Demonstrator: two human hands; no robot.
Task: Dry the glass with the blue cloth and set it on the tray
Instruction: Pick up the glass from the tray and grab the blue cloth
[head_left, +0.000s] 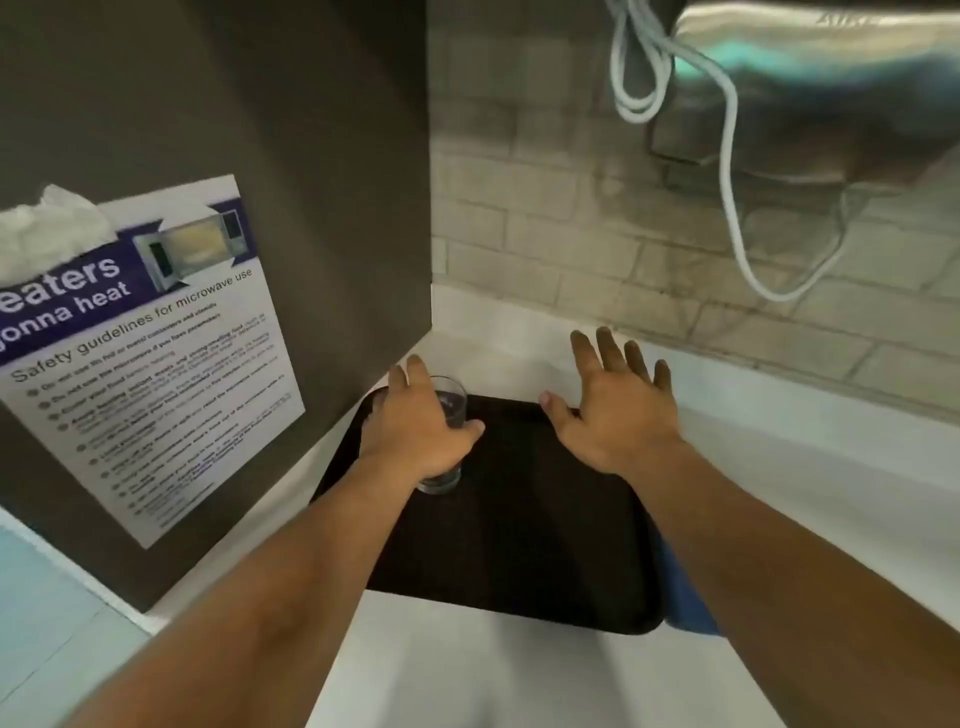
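A clear drinking glass (451, 405) stands upright on the far left part of a dark tray (530, 530) on the white counter. My left hand (418, 426) is wrapped around the glass from the left, thumb across its front. My right hand (615, 410) hovers flat over the tray's far right edge, fingers spread, holding nothing. The blue cloth (685, 597) lies just right of the tray; my right forearm covers most of it.
A grey cabinet side (311, 208) with a microwave safety poster (150, 353) rises close to the left of the tray. A tiled wall (623, 234) stands behind. A steel appliance (810, 67) with a white cord (737, 208) hangs at the upper right. White counter (467, 670) lies in front.
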